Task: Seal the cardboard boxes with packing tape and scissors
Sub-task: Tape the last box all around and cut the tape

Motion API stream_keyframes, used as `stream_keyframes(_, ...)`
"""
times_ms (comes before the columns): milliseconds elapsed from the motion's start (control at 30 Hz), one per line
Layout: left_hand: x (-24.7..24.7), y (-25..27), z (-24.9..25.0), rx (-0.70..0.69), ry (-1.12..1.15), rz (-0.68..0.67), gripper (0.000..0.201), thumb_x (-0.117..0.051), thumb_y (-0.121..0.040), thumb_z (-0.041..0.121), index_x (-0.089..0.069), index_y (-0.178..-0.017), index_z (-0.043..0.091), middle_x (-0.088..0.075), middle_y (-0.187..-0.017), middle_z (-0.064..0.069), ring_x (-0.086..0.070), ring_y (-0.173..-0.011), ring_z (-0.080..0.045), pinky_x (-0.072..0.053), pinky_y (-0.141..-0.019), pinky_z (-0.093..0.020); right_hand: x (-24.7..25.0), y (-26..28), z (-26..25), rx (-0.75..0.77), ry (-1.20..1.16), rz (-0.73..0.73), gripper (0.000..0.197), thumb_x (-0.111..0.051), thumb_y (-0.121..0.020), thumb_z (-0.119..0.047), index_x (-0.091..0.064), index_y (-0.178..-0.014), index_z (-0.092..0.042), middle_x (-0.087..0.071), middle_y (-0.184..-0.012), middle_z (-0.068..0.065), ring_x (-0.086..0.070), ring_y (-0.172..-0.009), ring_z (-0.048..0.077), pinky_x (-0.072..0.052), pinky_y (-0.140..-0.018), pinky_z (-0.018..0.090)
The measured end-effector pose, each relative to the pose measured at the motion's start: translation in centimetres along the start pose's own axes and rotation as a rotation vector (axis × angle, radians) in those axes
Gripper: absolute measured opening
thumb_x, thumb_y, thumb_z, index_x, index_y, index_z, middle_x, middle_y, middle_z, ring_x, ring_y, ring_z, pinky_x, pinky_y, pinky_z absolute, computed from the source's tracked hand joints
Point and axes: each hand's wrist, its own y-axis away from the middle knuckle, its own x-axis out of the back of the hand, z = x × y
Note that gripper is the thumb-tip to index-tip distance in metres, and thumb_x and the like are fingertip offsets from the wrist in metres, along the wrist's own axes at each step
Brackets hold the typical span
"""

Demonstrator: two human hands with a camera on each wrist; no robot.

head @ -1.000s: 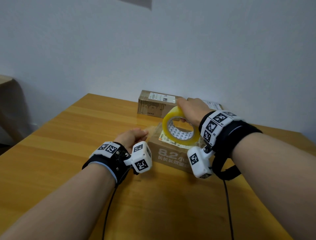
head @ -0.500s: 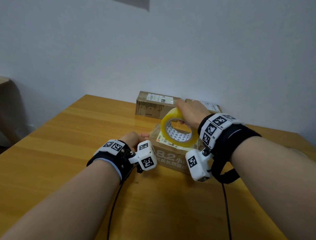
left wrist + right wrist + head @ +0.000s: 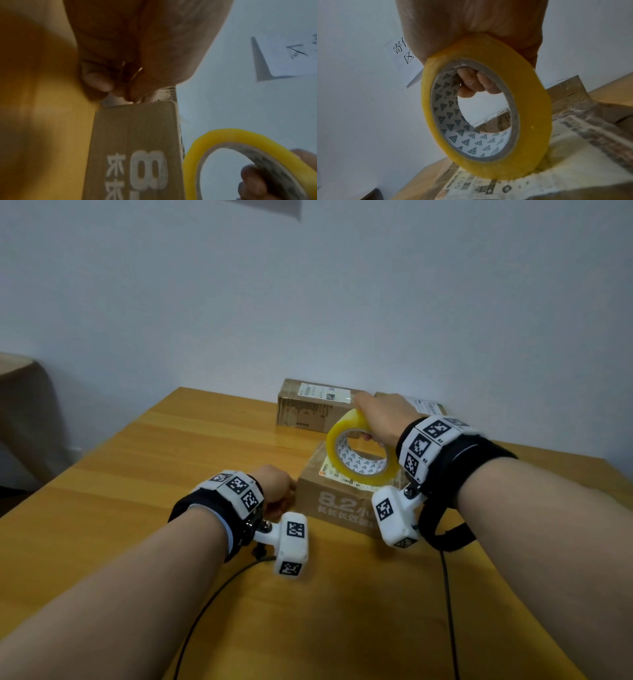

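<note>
The worktop (image 3: 171,474) is yellow wood, smooth and a bit shiny. The box (image 3: 342,508) is brown cardboard, dull, with a paper label (image 3: 539,169) under shiny clear tape. The tape roll (image 3: 359,453) is shiny yellow plastic on a paper ring with little triangles. The wrist bands (image 3: 479,470) are black cloth with hard white plastic blocks (image 3: 394,515).

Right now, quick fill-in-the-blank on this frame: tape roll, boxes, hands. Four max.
1. The tape roll is held by the ____ hand.
2. The colour of the roll's outer rim is ____.
3. The roll stands on edge on top of the nearest box, over its white ____.
4. The left hand is at the box's ____ end.

Missing words: right; yellow; label; left
</note>
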Motion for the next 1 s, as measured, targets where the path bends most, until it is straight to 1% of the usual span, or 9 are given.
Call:
stream_keyframes(67,0.5,-0.2,0.7,-0.083,-0.012,0.072,0.03,-0.047,-0.095,0.005,-0.06,-0.12,-0.007,-0.068,-0.102,-0.019,-0.064,-0.083,-0.023,-0.05,-0.075,-0.029,0.0,0.2,-0.1,-0.001,-0.004,0.003,0.047,-0.044,-0.087,-0.048,-0.064,-0.067,-0.01,-0.061,-0.045,-0.002,-0.053,-0.049,0.02,-0.039,-0.058,0.029)
stream_keyframes(100,0.7,0.0,1.3,-0.135,0.027,0.116,0.035,-0.046,-0.097,0.008,-0.054,-0.128,-0.005,-0.06,-0.125,-0.02,-0.061,-0.106,-0.028,-0.049,-0.091,-0.034,0.0,0.2,-0.1,-0.001,-0.005,0.008,0.047,-0.044,-0.087,-0.047,-0.064,-0.069,-0.01,-0.061,-0.045,-0.002,-0.053,-0.049,0.02,-0.038,-0.057,0.029)
stream_keyframes(167,0.4,0.9,2.2,-0.251,0.069,0.109,0.046,-0.047,-0.098,0.015,-0.041,-0.143,0.007,-0.045,-0.145,-0.01,-0.045,-0.13,-0.029,-0.036,-0.109,-0.039,0.1,0.3,-0.1,-0.003,-0.007,0.011,0.046,-0.044,-0.088,-0.047,-0.064,-0.07,-0.01,-0.061,-0.046,-0.002,-0.053,-0.05,0.019,-0.037,-0.057,0.028)
stream_keyframes(267,-1.3,2.1,2.8,-0.325,-0.046,0.003,0.074,-0.058,-0.093,0.023,-0.015,-0.154,0.019,-0.037,-0.151,-0.003,-0.041,-0.133,-0.023,-0.035,-0.11,-0.038,0.2,0.6,-0.1,-0.012,-0.006,0.02,0.046,-0.045,-0.088,-0.046,-0.064,-0.069,-0.01,-0.061,-0.046,-0.002,-0.053,-0.05,0.019,-0.036,-0.056,0.028)
stream_keyframes(367,-2.3,2.2,2.6,-0.345,-0.195,0.066,0.079,-0.056,-0.094,0.02,-0.005,-0.155,0.02,-0.036,-0.152,-0.004,-0.042,-0.132,-0.023,-0.038,-0.103,-0.033,0.3,0.7,-0.1,-0.008,0.012,0.017,0.047,-0.044,-0.087,-0.047,-0.064,-0.067,-0.01,-0.057,-0.04,-0.004,-0.053,-0.05,0.019,-0.034,-0.055,0.028)
stream_keyframes(700,-1.7,1.7,2.3,-0.279,-0.055,0.046,0.069,-0.058,-0.093,0.016,-0.023,-0.151,0.023,-0.043,-0.147,-0.005,-0.047,-0.128,-0.025,-0.037,-0.11,-0.042,2.2,1.7,-1.0,0.02,0.071,-0.101,0.047,-0.039,-0.096,-0.037,-0.063,-0.062,-0.014,-0.067,-0.055,0.0,-0.056,-0.06,0.02,-0.048,-0.075,0.035)
stream_keyframes(800,-1.7,2.1,2.5,-0.299,-0.145,0.053,0.059,-0.054,-0.096,0.018,-0.03,-0.149,0.022,-0.047,-0.144,-0.004,-0.048,-0.126,-0.022,-0.037,-0.104,-0.031,3.3,1.7,-0.7,0.033,0.122,-0.076,0.024,-0.051,-0.098,-0.028,-0.059,-0.079,-0.015,-0.068,-0.079,0.004,-0.06,-0.067,0.019,-0.055,-0.062,0.026)
stream_keyframes(867,-1.8,2.4,2.7,-0.317,-0.169,0.054,0.051,-0.051,-0.097,0.016,-0.036,-0.146,0.018,-0.052,-0.139,-0.003,-0.051,-0.119,-0.02,-0.036,-0.094,-0.028,4.9,2.1,-0.7,0.004,0.229,-0.08,0.025,-0.057,-0.095,-0.031,-0.053,-0.075,-0.016,-0.056,-0.075,0.0,-0.052,-0.06,0.011,-0.046,-0.044,0.017)
stream_keyframes(1000,-1.9,2.5,2.9,-0.311,-0.208,0.052,0.048,-0.049,-0.098,0.016,-0.038,-0.145,0.015,-0.051,-0.139,-0.006,-0.049,-0.123,-0.023,-0.035,-0.097,-0.029,6.8,2.8,0.1,-0.029,0.545,-0.169,0.035,-0.058,-0.094,-0.038,-0.062,-0.072,-0.011,-0.056,-0.07,0.001,-0.047,-0.061,0.017,-0.037,-0.055,0.026)
